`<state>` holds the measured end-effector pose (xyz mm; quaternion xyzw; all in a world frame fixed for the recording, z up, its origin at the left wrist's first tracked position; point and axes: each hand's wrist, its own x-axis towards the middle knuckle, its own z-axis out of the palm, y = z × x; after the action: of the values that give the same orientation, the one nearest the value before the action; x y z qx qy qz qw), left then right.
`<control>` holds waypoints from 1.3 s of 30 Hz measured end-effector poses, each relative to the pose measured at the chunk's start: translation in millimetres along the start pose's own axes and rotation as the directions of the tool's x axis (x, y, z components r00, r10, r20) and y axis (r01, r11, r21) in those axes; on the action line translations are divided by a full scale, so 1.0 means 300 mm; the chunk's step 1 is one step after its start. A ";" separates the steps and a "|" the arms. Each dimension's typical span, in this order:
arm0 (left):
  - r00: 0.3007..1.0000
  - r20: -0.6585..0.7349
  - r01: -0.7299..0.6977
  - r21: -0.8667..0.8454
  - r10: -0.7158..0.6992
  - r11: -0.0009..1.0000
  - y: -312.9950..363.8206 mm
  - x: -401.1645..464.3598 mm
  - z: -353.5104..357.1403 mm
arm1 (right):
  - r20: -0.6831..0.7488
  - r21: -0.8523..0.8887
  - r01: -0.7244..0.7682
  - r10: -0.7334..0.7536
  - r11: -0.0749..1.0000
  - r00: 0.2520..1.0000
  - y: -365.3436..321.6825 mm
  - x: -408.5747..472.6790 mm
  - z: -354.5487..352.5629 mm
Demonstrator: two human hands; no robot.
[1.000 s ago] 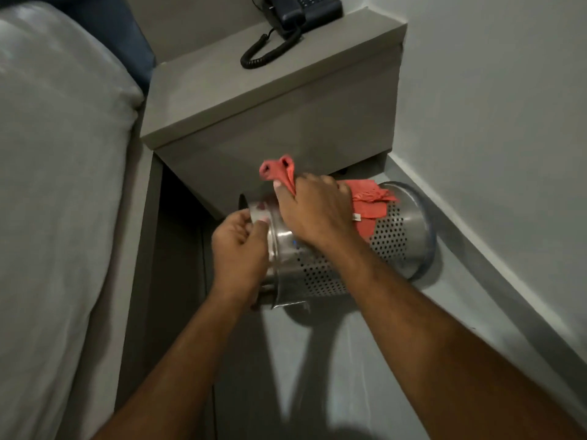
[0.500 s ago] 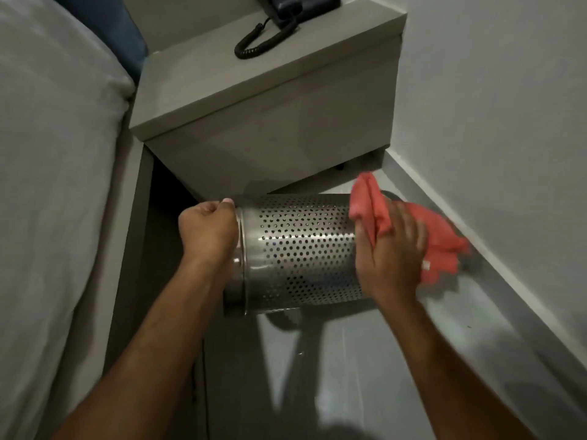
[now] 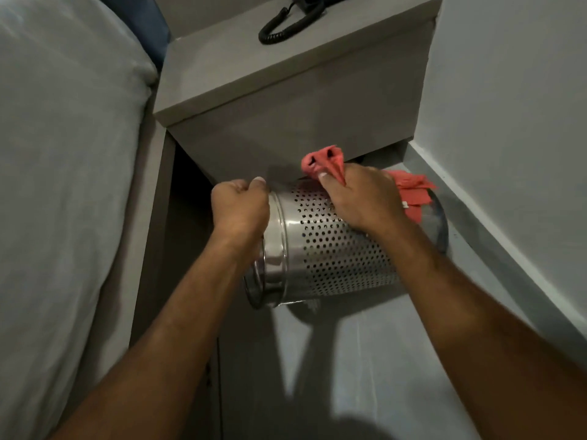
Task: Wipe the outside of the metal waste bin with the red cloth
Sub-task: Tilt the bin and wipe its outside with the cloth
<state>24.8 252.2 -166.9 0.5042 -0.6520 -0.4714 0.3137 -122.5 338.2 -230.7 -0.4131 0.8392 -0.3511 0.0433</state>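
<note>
The perforated metal waste bin (image 3: 330,255) is held on its side above the floor, with its open rim toward me at the lower left. My left hand (image 3: 239,209) grips that rim at its top. My right hand (image 3: 362,198) presses the red cloth (image 3: 413,193) onto the upper side of the bin; a bunched end of the cloth sticks up past my thumb and the rest trails toward the bin's base. The far end of the bin is partly hidden by my right hand and the cloth.
A grey bedside unit (image 3: 298,100) stands just behind the bin, with a coiled black phone cord (image 3: 286,25) on top. A bed with pale sheets (image 3: 63,185) fills the left. A wall with a skirting board (image 3: 508,236) runs close on the right. Grey floor (image 3: 349,376) lies below.
My right hand has slid the red cloth back from the bin's far end to its upper middle. The bin has tilted, with its rim lower. My left hand keeps its grip on the rim.
</note>
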 end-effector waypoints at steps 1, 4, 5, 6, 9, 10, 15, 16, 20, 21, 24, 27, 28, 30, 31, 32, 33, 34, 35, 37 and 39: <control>1.000 -0.026 0.000 -0.024 -0.001 1.000 -0.005 -0.003 0.009 | -0.056 -0.010 0.014 -0.014 1.000 0.998 0.002 -0.034 0.005; 0.980 -0.143 0.123 -0.094 -0.136 0.988 -0.025 0.011 0.013 | -0.163 -0.002 0.115 -0.113 0.993 0.980 -0.011 -0.204 0.043; 0.958 -0.180 0.198 -0.143 -0.222 0.970 -0.028 0.023 0.002 | -0.155 -0.006 0.151 -0.150 0.989 0.977 -0.021 -0.256 0.054; 0.930 -0.189 0.277 -0.202 -0.315 0.939 -0.026 0.034 -0.013 | -0.134 -0.019 0.181 -0.182 0.983 0.974 -0.035 -0.294 0.064; 0.882 0.076 0.457 -0.380 -0.465 0.805 -0.010 0.056 -0.037 | -0.083 -0.073 0.180 -0.186 0.981 0.979 -0.073 -0.274 0.065; 0.877 0.165 0.478 -0.387 -0.450 0.789 0.009 0.033 -0.033 | -0.090 -0.084 0.147 -0.154 0.986 0.984 -0.087 -0.243 0.056; 0.924 0.360 0.233 -0.273 -0.126 0.933 -0.027 -0.097 0.008 | -0.164 0.048 -0.103 0.110 0.993 0.980 -0.118 -0.022 0.017; 0.931 0.361 0.132 -0.211 -0.048 0.969 -0.051 -0.124 0.005 | -0.140 0.049 -0.157 0.163 0.986 0.977 -0.129 0.017 0.018; 0.971 0.172 -0.154 -0.071 0.164 0.985 -0.069 -0.159 0.009 | -0.021 -0.028 -0.213 0.213 0.977 0.977 -0.170 0.075 0.043; 0.977 0.117 -0.169 -0.081 0.178 0.982 -0.055 -0.154 0.003 | 0.002 -0.027 -0.197 0.197 0.980 0.980 -0.183 0.072 0.047; 0.990 0.063 -0.121 -0.092 0.127 0.988 -0.008 -0.125 -0.010 | -0.010 0.030 -0.078 0.078 0.997 0.997 -0.201 0.021 0.041; 0.996 0.092 0.002 -0.129 0.010 0.992 0.016 -0.068 -0.030 | -0.174 0.164 0.224 -0.195 0.961 0.965 -0.205 -0.148 0.050; 0.994 0.095 0.068 -0.172 -0.053 0.983 0.022 -0.055 -0.033 | -0.187 0.175 0.291 -0.258 0.941 0.948 -0.191 -0.229 0.062; 0.984 0.089 0.169 -0.149 -0.157 0.974 0.023 -0.041 -0.035 | -0.133 0.107 0.363 -0.349 0.926 0.928 -0.111 -0.399 0.102; 0.981 0.075 0.183 -0.071 -0.177 0.981 0.021 -0.039 -0.036 | -0.109 0.066 0.352 -0.343 0.934 0.933 -0.052 -0.465 0.119; 0.981 0.070 0.184 -0.005 -0.183 0.983 0.026 -0.039 -0.038 | -0.111 0.057 0.289 -0.281 0.956 0.953 0.004 -0.507 0.126; 0.981 0.074 0.179 0.026 -0.180 0.984 0.030 -0.036 -0.035 | -0.121 0.084 0.180 -0.169 0.980 0.978 0.052 -0.519 0.121; 0.978 0.089 0.183 0.048 -0.187 0.982 0.036 -0.032 -0.030 | -0.125 0.130 0.047 -0.030 0.990 0.992 0.080 -0.502 0.110; 0.974 0.110 0.192 0.047 -0.196 0.980 0.043 -0.026 -0.025 | -0.139 0.174 -0.068 0.092 0.982 0.986 0.086 -0.463 0.096; 0.963 0.163 0.216 0.002 -0.213 0.976 0.048 -0.016 -0.019 | -0.193 0.159 -0.206 0.235 0.966 0.953 0.036 -0.337 0.067; 0.967 0.166 0.192 0.027 -0.194 0.981 0.039 -0.008 -0.019 | -0.184 0.063 -0.181 0.190 0.981 0.964 -0.081 -0.208 0.049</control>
<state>26.5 253.5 -153.7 0.5255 -0.6264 -0.5370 0.2076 -60.2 365.1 -240.2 -0.2964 0.8662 -0.4023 0.0055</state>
